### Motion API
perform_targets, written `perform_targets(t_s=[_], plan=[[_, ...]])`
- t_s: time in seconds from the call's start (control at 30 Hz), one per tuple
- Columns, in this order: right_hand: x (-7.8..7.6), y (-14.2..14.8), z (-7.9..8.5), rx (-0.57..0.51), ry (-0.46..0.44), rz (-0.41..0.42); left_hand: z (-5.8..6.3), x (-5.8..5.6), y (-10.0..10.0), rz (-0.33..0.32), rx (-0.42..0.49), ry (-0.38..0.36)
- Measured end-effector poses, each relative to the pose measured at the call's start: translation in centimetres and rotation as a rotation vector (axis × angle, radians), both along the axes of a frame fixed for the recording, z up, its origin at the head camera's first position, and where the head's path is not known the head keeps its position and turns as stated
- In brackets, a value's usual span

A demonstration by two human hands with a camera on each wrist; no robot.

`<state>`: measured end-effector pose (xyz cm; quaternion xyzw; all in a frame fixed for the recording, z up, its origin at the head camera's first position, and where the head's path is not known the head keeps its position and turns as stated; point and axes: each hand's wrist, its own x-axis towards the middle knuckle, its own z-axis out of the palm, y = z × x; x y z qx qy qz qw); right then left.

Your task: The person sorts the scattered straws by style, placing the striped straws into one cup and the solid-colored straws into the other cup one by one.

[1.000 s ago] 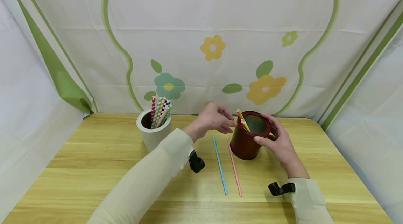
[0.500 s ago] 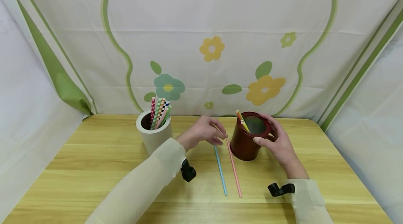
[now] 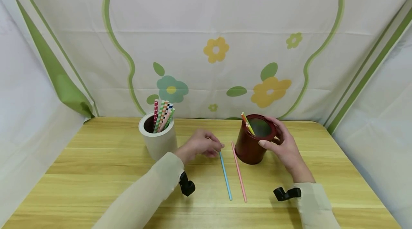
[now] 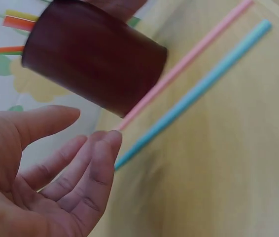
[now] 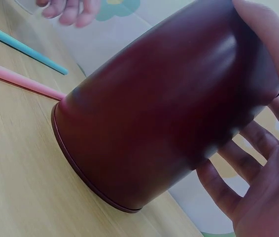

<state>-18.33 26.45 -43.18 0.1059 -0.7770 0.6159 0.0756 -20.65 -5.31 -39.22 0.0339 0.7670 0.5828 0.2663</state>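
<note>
My left hand (image 3: 202, 144) hovers over the far end of a light blue straw (image 3: 226, 177) lying on the table. In the left wrist view its thumb stands apart from loosely bent fingers (image 4: 100, 173), with nothing between them. A pink straw (image 3: 239, 171) lies alongside the blue one, to its right. My right hand (image 3: 284, 146) holds a dark red mug (image 3: 251, 150) from its right side, thumb at the near side and fingers behind. The mug stands upright, with a few orange and yellow straws (image 3: 249, 127) leaning at its left rim.
A white cup (image 3: 159, 146) with several patterned paper straws (image 3: 164, 116) stands to the left, beyond my left forearm. Behind the wooden table (image 3: 80, 171) hangs a flowered cloth (image 3: 193, 18), with more white cloth at both sides.
My left hand has moved away from the mug, leftward and nearer to me, to the far end of the blue straw. My right hand and the mug have stayed put.
</note>
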Motion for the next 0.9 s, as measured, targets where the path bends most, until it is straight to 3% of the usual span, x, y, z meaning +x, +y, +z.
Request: perform_targets(t_s=[0.27,0.47,0.63,0.77,0.9], plan=[[0.0,0.0,-0.1,-0.004,0.000,0.002,-2.1,1.0,0.5,0.093,-0.066,-0.039],[0.0,0.0,0.0,0.001,-0.003,-0.005,-2.8,1.3,1.6,0.204,-0.114,0.023],[0.1,-0.1,-0.1,0.001,-0.007,-0.005,-3.3,1.3,2.7,0.304,-0.243,0.067],[0.1,-0.1,-0.1,-0.002,-0.011,-0.006,-3.6,1.2,3.4,0.319,-0.368,0.120],[0.1,-0.1,0.0,-0.006,-0.014,-0.009,-3.6,1.4,3.8,0.301,-0.429,0.184]])
